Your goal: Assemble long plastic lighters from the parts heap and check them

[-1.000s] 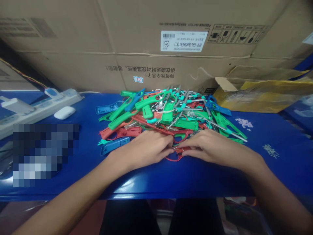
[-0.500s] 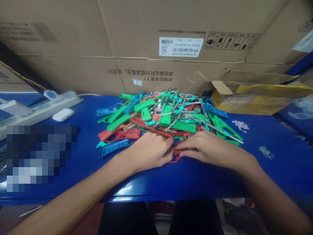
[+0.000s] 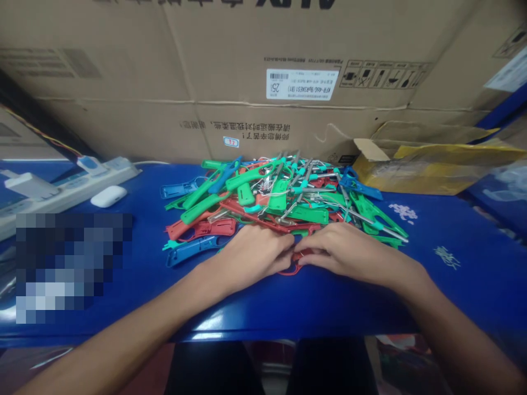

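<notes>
Both hands meet at the near edge of a heap of long-necked lighter parts. My left hand (image 3: 261, 249) is closed around a red lighter casing (image 3: 293, 269), whose looped trigger end shows below the fingers. From the other side, my right hand (image 3: 335, 249) pinches at the same casing with thumb and fingertips. Whether a small part sits between those fingertips is hidden. Behind the hands lie green casings (image 3: 255, 174), a blue casing (image 3: 193, 249) and metal tubes with teal collars and thin white wires.
A cardboard box (image 3: 230, 66) stands upright behind the heap. An open carton with yellow tape (image 3: 415, 170) is at right, near small pinkish pieces (image 3: 403, 213) and thin pale pieces (image 3: 447, 257). At left are a power strip (image 3: 69, 189) and a white earbud case (image 3: 108, 196).
The view has tilted up slightly, showing more of the box. Both hands stay at the red casing, with only small shifts of the fingers.
</notes>
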`<state>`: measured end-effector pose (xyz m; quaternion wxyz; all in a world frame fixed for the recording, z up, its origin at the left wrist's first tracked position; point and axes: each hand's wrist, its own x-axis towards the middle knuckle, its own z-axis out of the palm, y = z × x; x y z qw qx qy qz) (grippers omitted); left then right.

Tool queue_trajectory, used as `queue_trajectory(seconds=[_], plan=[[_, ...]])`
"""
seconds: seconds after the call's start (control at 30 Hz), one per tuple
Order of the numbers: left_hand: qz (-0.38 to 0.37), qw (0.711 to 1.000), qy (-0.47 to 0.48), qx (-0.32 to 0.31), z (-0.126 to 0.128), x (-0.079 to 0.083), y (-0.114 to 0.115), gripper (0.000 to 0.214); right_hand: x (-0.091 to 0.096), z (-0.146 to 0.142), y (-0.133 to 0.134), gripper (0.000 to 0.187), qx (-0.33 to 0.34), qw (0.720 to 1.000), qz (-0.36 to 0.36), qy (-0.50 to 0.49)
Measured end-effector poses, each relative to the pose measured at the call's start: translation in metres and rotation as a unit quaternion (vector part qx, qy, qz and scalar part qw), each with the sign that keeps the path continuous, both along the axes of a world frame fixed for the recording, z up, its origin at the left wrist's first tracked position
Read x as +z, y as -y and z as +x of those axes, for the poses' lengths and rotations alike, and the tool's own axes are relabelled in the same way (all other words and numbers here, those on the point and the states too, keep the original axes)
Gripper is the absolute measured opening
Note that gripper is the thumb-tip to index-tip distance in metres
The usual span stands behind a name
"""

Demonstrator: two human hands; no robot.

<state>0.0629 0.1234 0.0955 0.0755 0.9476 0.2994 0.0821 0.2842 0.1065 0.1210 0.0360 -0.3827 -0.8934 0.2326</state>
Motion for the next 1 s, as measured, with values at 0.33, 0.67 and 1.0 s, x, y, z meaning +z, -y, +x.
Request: queue_trajectory(seconds=[0.33,0.67,1.0], plan=[[-0.015,1.0,-0.007,-0.012,-0.0019,0.005,-0.0003,0.019,-0.003,0.0009,-0.0039,0.019,-0.007,1.0,-0.023,-0.019],[0.005,1.0,-0.003,-0.008,0.0003,0.0079,0.0006,0.016,-0.0033,0.0003,-0.0018,0.021,0.004,1.0,0.007,0.008],[0.017,1.0,-0.014,-0.016,0.0,0.0052,0.0013,0.013,-0.0062,0.0036,-0.0033,0.022,0.052,0.999,-0.007,-0.01]])
